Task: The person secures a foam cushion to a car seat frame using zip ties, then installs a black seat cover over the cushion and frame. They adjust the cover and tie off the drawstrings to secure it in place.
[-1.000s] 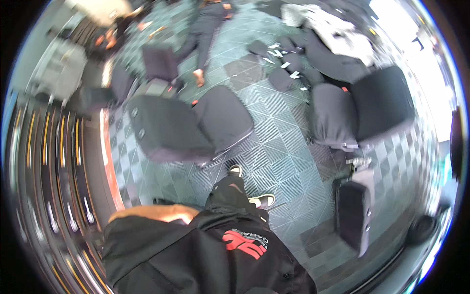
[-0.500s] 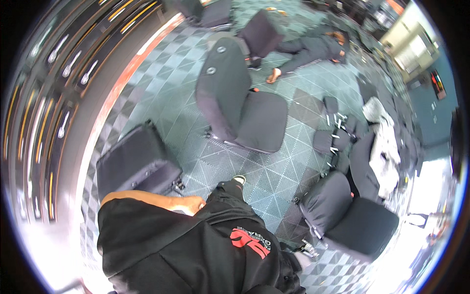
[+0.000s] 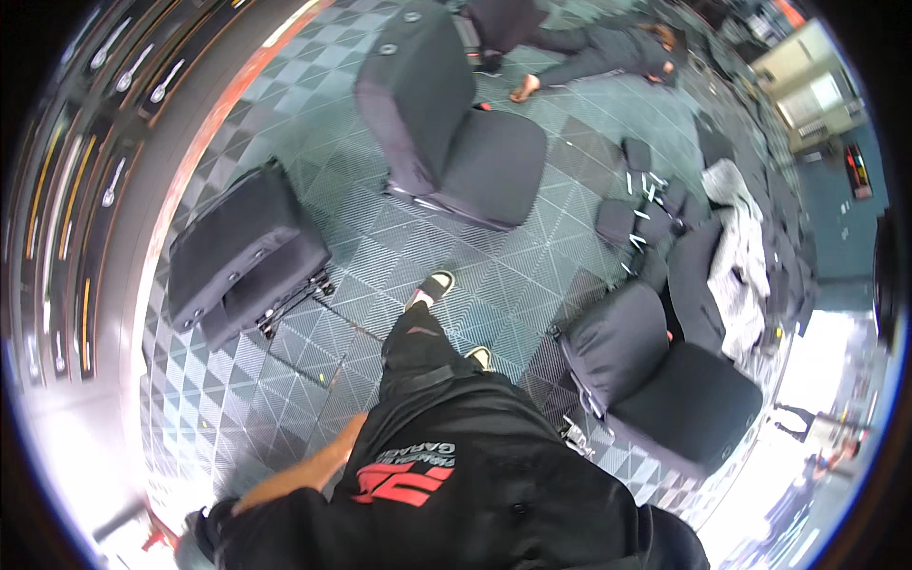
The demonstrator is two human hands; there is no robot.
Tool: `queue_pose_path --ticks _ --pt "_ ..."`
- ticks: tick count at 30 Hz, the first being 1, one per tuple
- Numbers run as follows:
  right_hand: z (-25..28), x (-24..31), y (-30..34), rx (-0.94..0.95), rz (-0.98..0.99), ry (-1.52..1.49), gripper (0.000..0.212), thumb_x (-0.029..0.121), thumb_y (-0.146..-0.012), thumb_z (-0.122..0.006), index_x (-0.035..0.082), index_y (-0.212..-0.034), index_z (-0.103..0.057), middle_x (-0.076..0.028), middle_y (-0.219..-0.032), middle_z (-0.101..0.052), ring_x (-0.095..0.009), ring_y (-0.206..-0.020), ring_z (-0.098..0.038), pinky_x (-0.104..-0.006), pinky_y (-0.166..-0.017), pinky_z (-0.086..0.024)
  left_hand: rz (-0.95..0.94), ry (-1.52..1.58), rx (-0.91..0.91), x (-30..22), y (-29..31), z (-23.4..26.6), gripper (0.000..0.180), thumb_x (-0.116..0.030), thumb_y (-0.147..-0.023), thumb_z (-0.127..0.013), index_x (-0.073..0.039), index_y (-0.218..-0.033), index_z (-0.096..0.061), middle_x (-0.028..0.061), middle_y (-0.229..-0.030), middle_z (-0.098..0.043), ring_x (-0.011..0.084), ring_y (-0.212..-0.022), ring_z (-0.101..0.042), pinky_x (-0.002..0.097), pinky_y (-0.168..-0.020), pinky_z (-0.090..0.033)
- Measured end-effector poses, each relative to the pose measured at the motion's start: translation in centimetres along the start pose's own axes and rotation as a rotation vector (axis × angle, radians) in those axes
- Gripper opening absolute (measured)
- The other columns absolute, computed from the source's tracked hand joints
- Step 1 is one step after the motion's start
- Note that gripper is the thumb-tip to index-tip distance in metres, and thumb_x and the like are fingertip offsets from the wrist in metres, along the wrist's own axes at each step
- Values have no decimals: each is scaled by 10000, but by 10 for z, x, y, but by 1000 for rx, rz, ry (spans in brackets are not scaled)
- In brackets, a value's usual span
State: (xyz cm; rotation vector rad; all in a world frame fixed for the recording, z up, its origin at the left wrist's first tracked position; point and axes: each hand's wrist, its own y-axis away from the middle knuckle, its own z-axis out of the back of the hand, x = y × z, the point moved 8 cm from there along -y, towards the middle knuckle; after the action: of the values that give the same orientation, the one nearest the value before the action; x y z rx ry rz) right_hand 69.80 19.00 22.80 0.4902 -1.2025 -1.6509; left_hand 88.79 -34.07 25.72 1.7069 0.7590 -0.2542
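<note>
One folded black seat [image 3: 242, 256] well ahead of the bare left forearm [image 3: 304, 470]; hand unseen, grip impossible to tell.

Red-and-white printed logo [image 3: 404, 475] on the chest of the black top, just right of the bare left forearm [image 3: 299, 475] and nearly touching it; it reads upside-down from this view. Small dark rect. sign or screen [image 3: 857, 171] w/ red-orange marks, on the teal wall at the far upper-right rim, well apart from the forearm. Too small to tell which it is.
</note>
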Motion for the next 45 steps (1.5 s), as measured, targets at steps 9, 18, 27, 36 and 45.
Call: queue_pose_path --ticks 9,18,27,36,45 --pt "-39 -70 44 293 149 296 368 290 -870 -634 99 -1177 -700 -206 -1160 -705 -362 -1010 -673 -432 -891 -525 85 -258 -121 43 65 -27 254 -108 -893 -701 24 -1110 -699 132 -959 -739 180 -845 -686 318 -751 -543" --pt "7 -129 -71 275 -81 726 304 280 -853 -590 141 -1061 -763 -146 -1176 -713 -347 -1079 -687 -407 -910 -556 82 -188 -285 70 125 48 268 -108 -895 -698 20 -1129 -691 116 -935 -733 186 -802 -687 310 -732 -551" --pt "19 448 -189 -391 720 -1 292 211 -882 -591 32 -1089 -691 -61 -774 -680 -152 -718 -638 -310 -718 -529 353 74 -635 123 125 232 168 -166 -895 -661 -27 -801 -680 28 -728 -652 122 -653 -602 292 -548 -457" --pt "-18 778 -89 -52 824 265 382 257 -866 -671 45 -1184 -688 -138 -1052 -745 -277 -1008 -704 -360 -908 -535 -161 144 -930 -134 68 417 208 -140 -908 -631 11 -1036 -691 37 -843 -691 136 -732 -620 272 -674 -486" --pt "131 721 -241 -103 181 -159 348 266 -982 -543 101 -1277 -627 -73 -1008 -698 -216 -719 -643 -351 -595 -488 26 2 -925 -228 18 582 219 -263 -910 -587 -80 -837 -682 17 -673 -634 98 -530 -552 256 -444 -398"
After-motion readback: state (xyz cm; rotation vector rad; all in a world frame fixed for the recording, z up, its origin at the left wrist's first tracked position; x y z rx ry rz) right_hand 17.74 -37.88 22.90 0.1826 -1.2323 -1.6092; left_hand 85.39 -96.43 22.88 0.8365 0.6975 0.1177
